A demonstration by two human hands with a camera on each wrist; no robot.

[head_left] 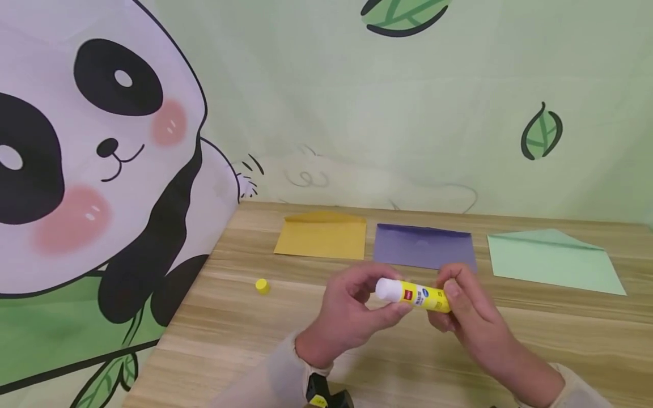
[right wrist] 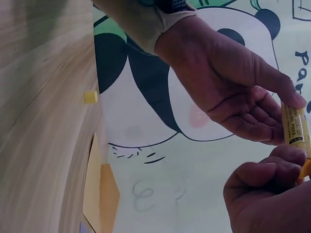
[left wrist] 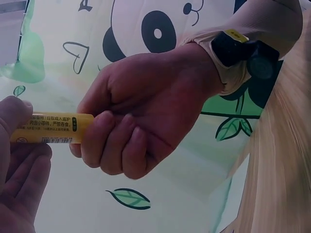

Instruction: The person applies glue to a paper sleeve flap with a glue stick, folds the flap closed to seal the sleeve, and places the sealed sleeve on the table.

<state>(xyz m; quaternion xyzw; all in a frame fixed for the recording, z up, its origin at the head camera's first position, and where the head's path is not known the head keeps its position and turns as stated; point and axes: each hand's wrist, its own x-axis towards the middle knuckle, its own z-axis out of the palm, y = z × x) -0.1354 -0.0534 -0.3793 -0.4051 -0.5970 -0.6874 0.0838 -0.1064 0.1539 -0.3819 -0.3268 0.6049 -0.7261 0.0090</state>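
Note:
In the head view, a yellow glue stick (head_left: 431, 297) is held level above the table, its white end toward the left. My left hand (head_left: 352, 309) pinches it near the white end between thumb and fingers. With its thumb and curled fingers, my right hand (head_left: 474, 323) grips the other end. The right wrist view shows the orange base (right wrist: 305, 170) of the stick at the right fingers. Its small yellow cap (head_left: 262, 286) stands apart on the table, left of both hands.
Three envelopes lie in a row behind the hands: a yellow one (head_left: 321, 238), a purple one (head_left: 423, 247) and a pale green one (head_left: 556, 260). The wooden table (head_left: 214, 340) ends at a backdrop (head_left: 326, 113) printed with a panda and leaves.

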